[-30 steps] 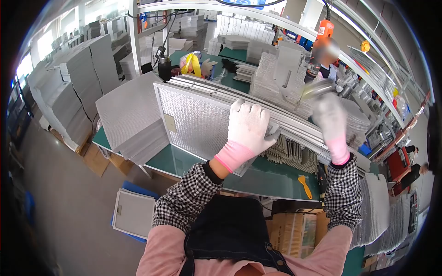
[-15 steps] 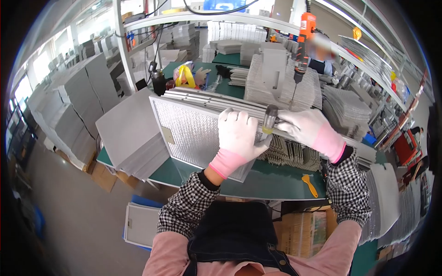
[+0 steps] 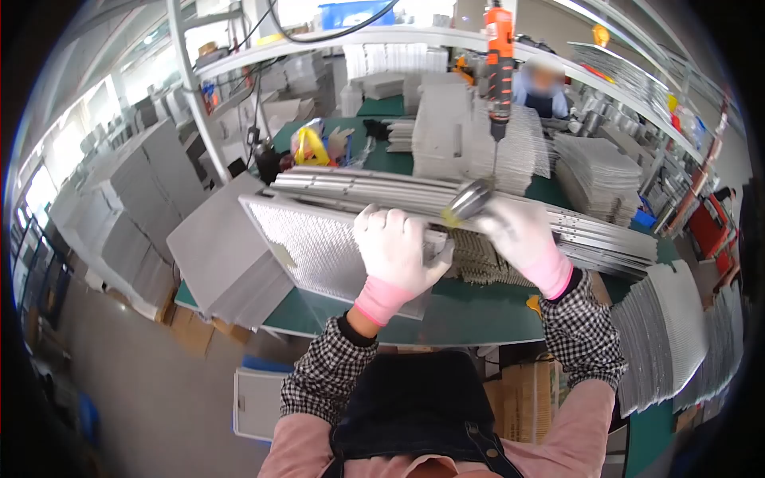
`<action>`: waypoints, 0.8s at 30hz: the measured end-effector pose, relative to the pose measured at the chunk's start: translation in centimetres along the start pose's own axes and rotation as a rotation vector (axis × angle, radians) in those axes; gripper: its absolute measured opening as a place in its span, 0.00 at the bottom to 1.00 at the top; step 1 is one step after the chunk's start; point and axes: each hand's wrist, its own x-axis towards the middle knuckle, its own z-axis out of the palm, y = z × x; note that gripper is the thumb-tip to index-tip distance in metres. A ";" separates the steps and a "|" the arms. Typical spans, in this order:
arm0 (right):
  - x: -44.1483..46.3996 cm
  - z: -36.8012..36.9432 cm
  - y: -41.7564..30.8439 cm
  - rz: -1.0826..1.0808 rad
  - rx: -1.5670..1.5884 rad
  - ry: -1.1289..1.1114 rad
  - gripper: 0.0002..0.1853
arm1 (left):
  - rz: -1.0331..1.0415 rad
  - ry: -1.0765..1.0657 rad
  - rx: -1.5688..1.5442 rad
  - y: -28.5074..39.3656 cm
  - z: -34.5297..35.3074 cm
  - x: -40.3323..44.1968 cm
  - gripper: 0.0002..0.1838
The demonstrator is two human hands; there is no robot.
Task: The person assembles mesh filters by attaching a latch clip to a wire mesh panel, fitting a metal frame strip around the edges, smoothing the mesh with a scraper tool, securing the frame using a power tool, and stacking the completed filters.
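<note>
My left hand (image 3: 394, 248), in a white glove with a pink cuff, wraps its fingers over the upper edge of a framed silver mesh panel (image 3: 315, 243). The panel leans tilted on the bench. In my gloved right hand (image 3: 519, 237) is a mallet (image 3: 470, 201) with a dark, shiny head and a yellowish face, which hangs tilted just above the panel's right end. The mallet's handle is mostly hidden by my fingers. Behind both hands lies a bundle of metal profiles (image 3: 590, 231). Below the mallet sits a row of folded grey pieces (image 3: 486, 263).
An orange electric screwdriver (image 3: 500, 60) hangs above the green bench (image 3: 486, 319). Flat panels (image 3: 227, 247) stack at the left, and mesh sheets (image 3: 665, 334) stand at the right. Across the bench is a person (image 3: 542, 92). A yellow-handled tool (image 3: 534, 303) lies partly behind my sleeve.
The mallet has swung from nearly upright to a slant, and its head has risen slightly off the panel's corner. My left hand keeps hold of the panel. The camera view has shifted.
</note>
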 end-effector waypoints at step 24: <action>11.8 -3.7 15.5 -0.310 -0.471 0.193 0.21 | -0.150 0.001 -0.179 0.8 -0.3 -0.9 0.18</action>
